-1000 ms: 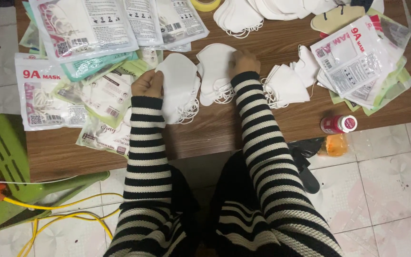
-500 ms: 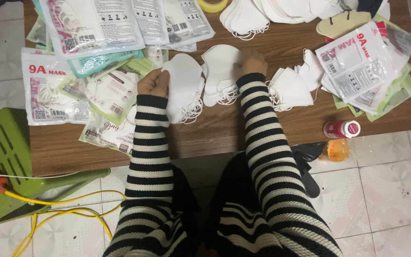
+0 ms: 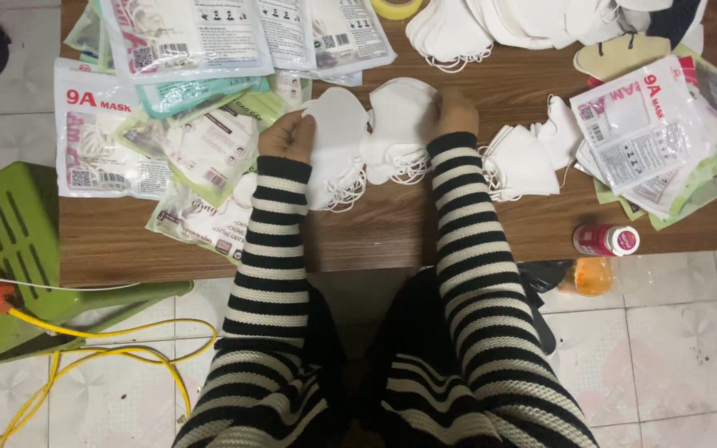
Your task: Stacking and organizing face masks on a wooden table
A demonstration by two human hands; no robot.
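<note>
Soft, matt white fabric masks (image 3: 338, 141) lie under my left hand (image 3: 286, 137) and right hand (image 3: 451, 112), on a smooth brown wood-grain table (image 3: 392, 232). Glossy, crinkled clear plastic packets (image 3: 184, 37) surround them. My sleeves (image 3: 271, 241) are ribbed knit, striped. The floor tiles (image 3: 674, 340) look slightly shiny.

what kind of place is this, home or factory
Likely a small home workshop for packing face masks: a wooden table on tiled floor, loose white masks in stacks, and printed mask packets piled around both hands.
</note>
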